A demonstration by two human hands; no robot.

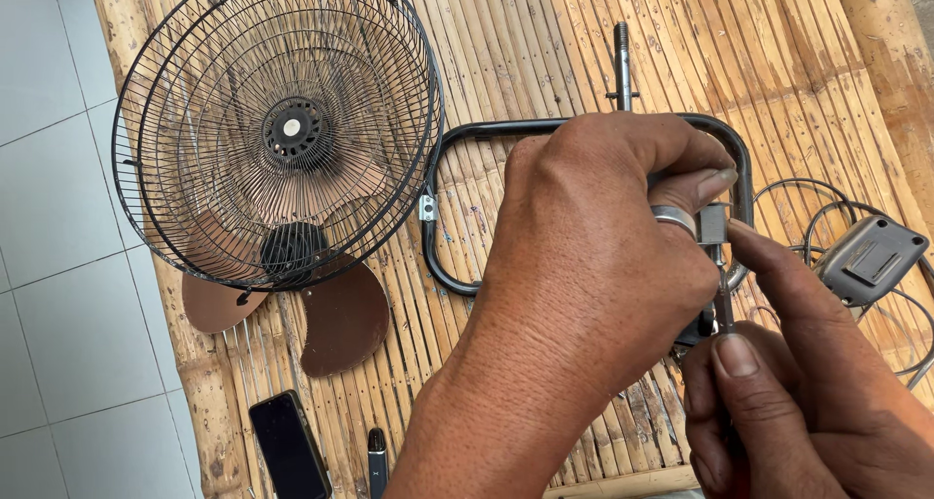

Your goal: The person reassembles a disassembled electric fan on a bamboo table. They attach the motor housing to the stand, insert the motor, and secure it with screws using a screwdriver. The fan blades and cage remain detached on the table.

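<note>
Left hand (593, 266) fist-grips the metal frame (584, 125); right hand (808, 382) pinches the screwdriver (723, 309)

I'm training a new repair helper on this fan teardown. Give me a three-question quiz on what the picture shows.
1. True or false: the fan guard is lying on the bamboo bench.
2. Which sits nearest the bench's front edge? A) dark phone B) grey switch box C) threaded rod
3. Fill in: the right hand holds a thin ____ against the small metal bracket that the left hand steadies.

Key: 1 true; 2 A; 3 screwdriver.
</note>
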